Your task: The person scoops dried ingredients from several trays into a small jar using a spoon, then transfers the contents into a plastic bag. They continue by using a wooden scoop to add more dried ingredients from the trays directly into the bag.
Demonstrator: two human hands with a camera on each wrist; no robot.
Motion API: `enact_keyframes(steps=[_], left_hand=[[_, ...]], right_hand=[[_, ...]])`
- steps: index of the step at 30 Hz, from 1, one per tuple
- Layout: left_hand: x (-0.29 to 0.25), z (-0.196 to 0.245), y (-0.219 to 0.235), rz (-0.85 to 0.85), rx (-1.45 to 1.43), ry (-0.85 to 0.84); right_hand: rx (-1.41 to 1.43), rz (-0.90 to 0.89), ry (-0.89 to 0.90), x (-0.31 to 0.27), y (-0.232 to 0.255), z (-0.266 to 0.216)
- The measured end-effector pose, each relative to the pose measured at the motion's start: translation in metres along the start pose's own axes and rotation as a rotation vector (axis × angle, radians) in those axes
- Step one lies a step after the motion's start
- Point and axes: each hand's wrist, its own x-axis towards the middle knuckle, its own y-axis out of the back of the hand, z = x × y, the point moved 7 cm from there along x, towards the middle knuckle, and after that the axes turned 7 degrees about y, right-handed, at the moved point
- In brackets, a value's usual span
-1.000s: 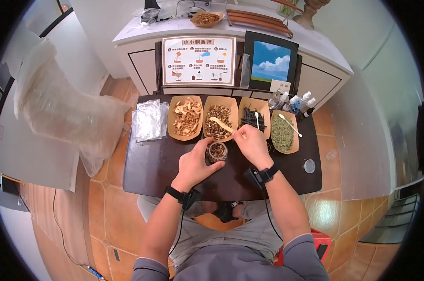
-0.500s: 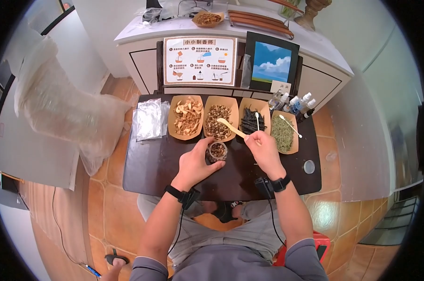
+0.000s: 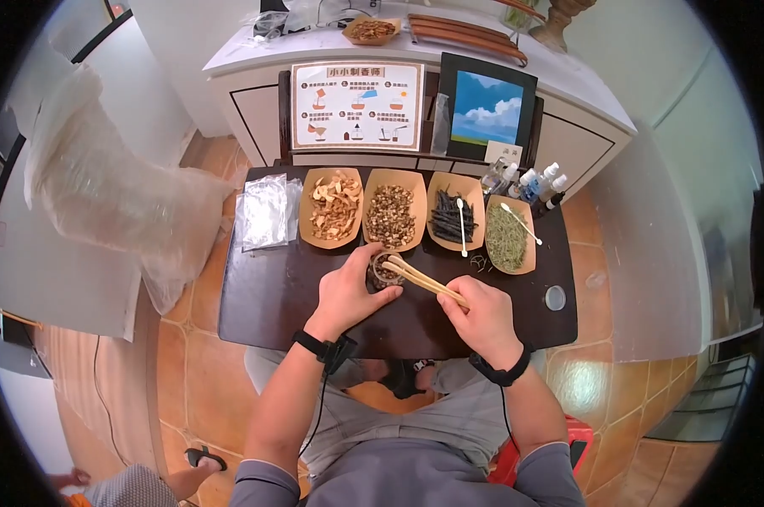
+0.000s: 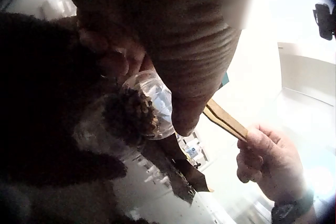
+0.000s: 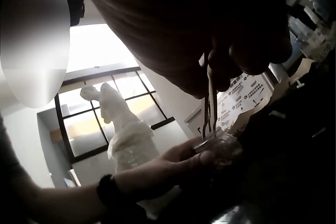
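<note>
The person's left hand (image 3: 346, 291) has its fingers curled round one small clear jar (image 3: 388, 276), which holds brown pieces and stands on the dark table (image 3: 268, 300). The right hand (image 3: 485, 314) pinches one pair of wooden tweezers (image 3: 441, 287), with both tips at the jar's mouth. Behind are four paper trays (image 3: 396, 178) in one row; two white sticks (image 3: 463, 232) lie across the two right-hand ones.

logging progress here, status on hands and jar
Left hand grips jar; right hand holds tongs at jar's mouth; brown bits inside; no obstruction seen.
</note>
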Motion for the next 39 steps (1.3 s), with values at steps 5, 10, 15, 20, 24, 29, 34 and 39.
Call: enact_keyframes(steps=[5,10,15,20,24,29,34,39], left_hand=[[0.0,0.0,0.0,0.007,0.003,0.011],[0.0,0.001,-0.001,0.018,-0.001,-0.009],[0.001,0.002,0.0,0.011,0.026,0.016],[0.0,0.004,0.0,0.006,-0.007,0.014],[0.0,0.003,-0.001,0.002,-0.002,0.031],[0.001,0.004,0.0,0.022,0.048,0.001],[-0.001,0.006,0.0,0.005,0.032,0.016],[-0.001,0.006,0.0,0.009,0.036,0.044]], right_hand=[[-0.021,0.066,0.063,0.0,0.002,0.001],[-0.056,0.064,0.089,-0.002,0.0,0.003],[0.105,0.273,-0.12,0.0,0.013,0.033],[-0.127,0.405,-0.2,-0.012,0.033,0.072],[-0.32,0.431,-0.179,-0.029,0.047,0.089],[-0.411,0.465,-0.171,-0.039,0.053,0.093],[-0.46,0.537,-0.15,-0.035,0.05,0.085],[-0.306,0.487,-0.287,-0.052,0.04,0.106]])
